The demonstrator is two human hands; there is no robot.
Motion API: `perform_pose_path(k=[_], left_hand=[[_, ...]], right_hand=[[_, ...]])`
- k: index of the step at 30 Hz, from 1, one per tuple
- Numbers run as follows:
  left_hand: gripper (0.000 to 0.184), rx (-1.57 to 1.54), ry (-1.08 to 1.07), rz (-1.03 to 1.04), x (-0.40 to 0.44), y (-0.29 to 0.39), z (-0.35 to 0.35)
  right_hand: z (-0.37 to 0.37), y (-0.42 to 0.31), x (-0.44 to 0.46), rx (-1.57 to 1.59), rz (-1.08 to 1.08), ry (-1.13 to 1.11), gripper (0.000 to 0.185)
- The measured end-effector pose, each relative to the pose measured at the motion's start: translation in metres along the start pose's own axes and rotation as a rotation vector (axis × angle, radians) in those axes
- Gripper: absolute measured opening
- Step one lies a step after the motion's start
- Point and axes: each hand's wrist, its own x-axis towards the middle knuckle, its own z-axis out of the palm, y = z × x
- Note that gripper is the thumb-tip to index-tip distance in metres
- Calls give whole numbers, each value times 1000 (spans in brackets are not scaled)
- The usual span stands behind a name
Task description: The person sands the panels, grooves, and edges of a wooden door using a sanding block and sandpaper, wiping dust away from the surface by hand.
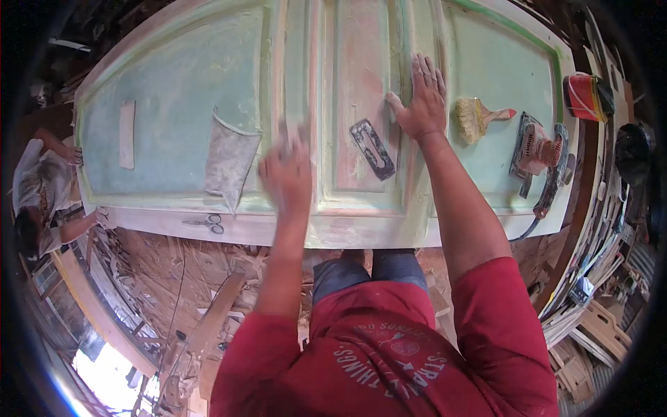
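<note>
A large pale green and pink panelled door (174,104) lies flat in front of me. My left hand (288,170) is over the moulding left of the middle panel, smeared by motion; whether it holds anything cannot be made out. On the raised frame right of the middle panel rests my right hand (422,104), fingers spread and nothing in it. Between the two hands lies a dark sanding block (372,149). A dusty cloth or sheet (231,160) is left of my left hand. The wide brush (476,119) lies just right of my right hand.
An electric sander (538,149) with a cord and a red container (587,97) are at the right. Scissors (206,223) lie on the near edge, a pale strip (127,135) farther left. Another person (48,181) touches the door's left end. Wood scraps cover the floor.
</note>
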Motion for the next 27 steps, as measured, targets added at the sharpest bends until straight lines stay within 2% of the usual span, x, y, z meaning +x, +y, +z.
perform_pose_path(k=[2, 3, 5, 8, 10, 14, 17, 19, 23, 26, 27], left_hand=[[19, -31, 191, 119, 92, -2, 52], [24, 85, 155, 14, 131, 3, 73], [25, 70, 173, 35, 182, 18, 77], [27, 95, 100, 161, 138, -10, 66], [26, -53, -2, 146, 45, -15, 19], [21, 6, -118, 7, -123, -4, -67], [19, -18, -55, -36, -108, -4, -51], [20, 18, -81, -66, -44, 2, -28], [23, 36, 111, 67, 91, 4, 36], [25, 23, 121, 122, 101, -1, 37], [26, 111, 53, 109, 77, -4, 28]], right_hand=[[1, 0, -1, -5, 5, -7, 102], [2, -1, -2, -4, 2, -5, 103], [1, 0, -2, -3, -4, 1, 103], [5, 2, -2, -24, -25, 23, 103], [5, 2, -1, -11, -8, 27, 101], [2, -2, -2, 19, 14, 18, 99], [2, -1, -2, 24, 4, 20, 99], [5, 2, 5, 10, -5, 30, 99], [10, 5, -2, -53, -33, 60, 98], [17, 11, -2, -68, -66, 93, 98], [18, 12, -3, -79, -63, 92, 98]])
